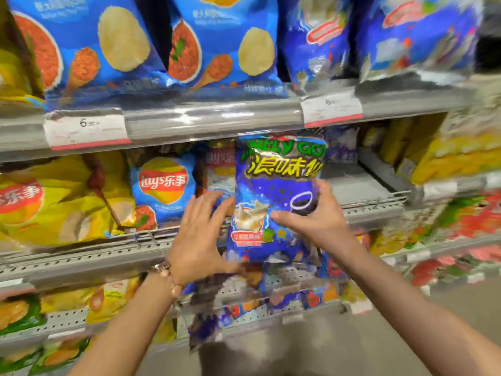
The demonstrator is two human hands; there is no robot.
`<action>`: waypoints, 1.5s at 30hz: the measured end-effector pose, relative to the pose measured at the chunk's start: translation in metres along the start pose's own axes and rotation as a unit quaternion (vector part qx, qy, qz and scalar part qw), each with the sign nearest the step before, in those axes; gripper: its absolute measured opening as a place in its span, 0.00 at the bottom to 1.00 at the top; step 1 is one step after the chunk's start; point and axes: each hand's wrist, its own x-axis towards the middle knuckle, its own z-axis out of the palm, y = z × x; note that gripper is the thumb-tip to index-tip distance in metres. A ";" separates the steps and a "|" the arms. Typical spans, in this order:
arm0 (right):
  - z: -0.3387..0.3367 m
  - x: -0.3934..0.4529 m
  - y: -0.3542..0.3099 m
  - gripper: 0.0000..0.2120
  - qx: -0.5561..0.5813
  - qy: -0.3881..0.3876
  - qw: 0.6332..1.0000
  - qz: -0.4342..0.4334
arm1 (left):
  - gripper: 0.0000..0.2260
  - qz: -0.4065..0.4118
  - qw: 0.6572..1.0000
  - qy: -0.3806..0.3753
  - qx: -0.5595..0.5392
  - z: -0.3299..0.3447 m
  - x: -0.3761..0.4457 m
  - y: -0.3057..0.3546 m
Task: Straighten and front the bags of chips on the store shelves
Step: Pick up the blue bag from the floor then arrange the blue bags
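Held between both hands, upright and in front of the middle shelf: a dark blue bag (273,196) with green and yellow lettering across its top. Right hand (317,218) wrapped round the bag's right edge, thumb laid over the front, fingers curled behind. Left hand (202,237) spread wide against the bag's left edge, fingers straight, thumb reaching toward the front panel; could not tell whether it truly gripped or only steadied. Beaded bracelet (169,278) worn on the left wrist. Just below the bag, blurred blue packets (244,310) along a perforated grey shelf front (81,260). Behind the left hand, on the middle shelf, a blue Lay's bag (162,191) stood upright, with a yellow Lay's bag (59,202) leaning to its left. Right of the held bag, a bare stretch of grey shelf (360,191), and yellow packs (447,156) further right. Lower down on the right, red and green packets (466,215), heavily blurred. Above, a grey shelf rail (211,118) carrying two white price tags (86,130), (332,108). On the top shelf, two light blue chip bags (89,47), (222,42) on the left, two darker blue bags (314,36) on the right, smeared by motion.
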 end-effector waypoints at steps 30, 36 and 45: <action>-0.137 0.140 0.060 0.27 0.074 0.192 0.967 -0.147 | 0.45 -0.054 0.975 0.011 0.214 0.078 0.005 -0.010; -0.147 0.149 0.082 0.19 0.077 0.148 0.982 -0.083 | 0.44 -0.056 0.974 0.023 0.220 0.076 0.004 -0.005; -0.153 0.148 0.086 0.15 0.041 0.091 0.993 -0.055 | 0.42 -0.048 0.975 0.046 0.212 0.075 0.003 0.001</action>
